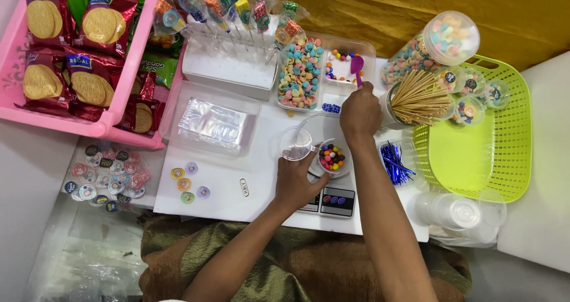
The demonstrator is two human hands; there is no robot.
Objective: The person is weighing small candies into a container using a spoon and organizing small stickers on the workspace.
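Note:
My right hand (359,113) grips a purple spoon (357,67) whose bowl reaches into a clear tray compartment of small round coloured candies (338,57). My left hand (295,180) rests on the white board beside a small digital scale (329,202), with its fingers at a clear cup (331,158) filled with coloured candies that sits on the scale. An empty clear cup (295,143) stands just above the left hand's fingertips. The tray's larger compartment (301,73) holds pastel ring-shaped candies.
A lime green basket (484,142) with sealed candy cups sits right, next to wooden skewers (418,97) and a candy jar (439,44). Blue twist ties (395,162), stacked lids (454,212), a bag tray (214,124), lollipops (231,17), round stickers (107,174) and pink biscuit trays (71,53) surround the board.

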